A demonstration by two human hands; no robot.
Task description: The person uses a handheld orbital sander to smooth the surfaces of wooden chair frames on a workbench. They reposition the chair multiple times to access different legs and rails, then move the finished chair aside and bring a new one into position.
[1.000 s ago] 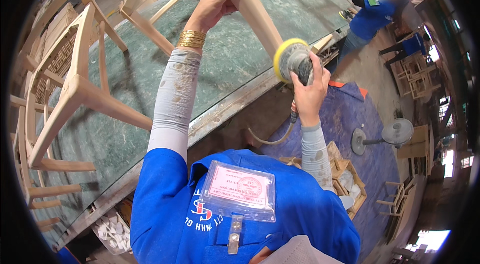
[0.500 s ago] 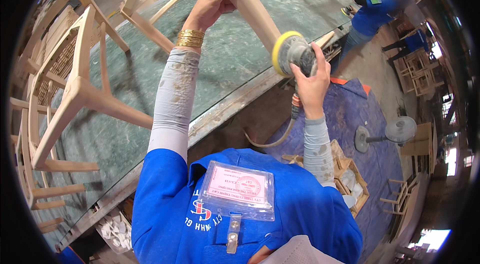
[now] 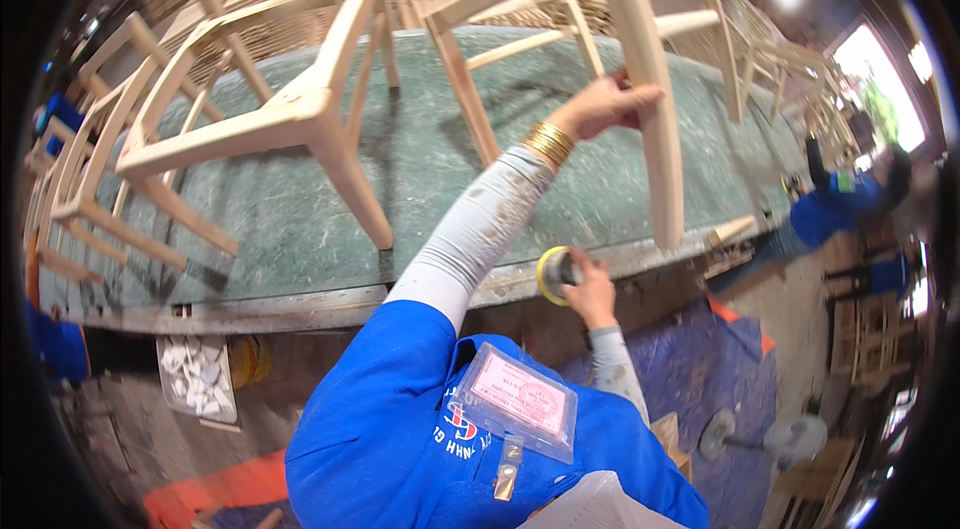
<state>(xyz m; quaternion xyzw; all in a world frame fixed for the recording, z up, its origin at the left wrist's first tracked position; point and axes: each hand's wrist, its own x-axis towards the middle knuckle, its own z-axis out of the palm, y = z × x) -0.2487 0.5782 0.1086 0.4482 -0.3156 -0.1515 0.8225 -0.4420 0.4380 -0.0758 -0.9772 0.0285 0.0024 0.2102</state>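
My left hand [image 3: 605, 107], with gold bangles at the wrist, is closed around the leg of a bare wooden chair [image 3: 662, 164] tilted on the green worktable [image 3: 440, 229]. In my right hand [image 3: 594, 291] is a round power sander [image 3: 556, 276] with a yellow-edged pad. The sander is near the table's front edge, below my left hand and apart from the chair leg. My right fingers wrap its body and are partly blurred. Another unfinished wooden chair frame [image 3: 300, 109] stands on the table left of my left arm.
More chair frames [image 3: 95, 184] stand at the far left. Below the table edge sits a bin of white scraps [image 3: 197, 374]. A co-worker in blue [image 3: 840, 204] is at the right, with a fan [image 3: 795, 439] nearer on the floor. A wood offcut [image 3: 730, 231] lies by the table edge.
My view has swung, shifting the table and chairs. The sander has come away from the chair leg, down toward my body. My left hand still grips the leg, which now points more downward.
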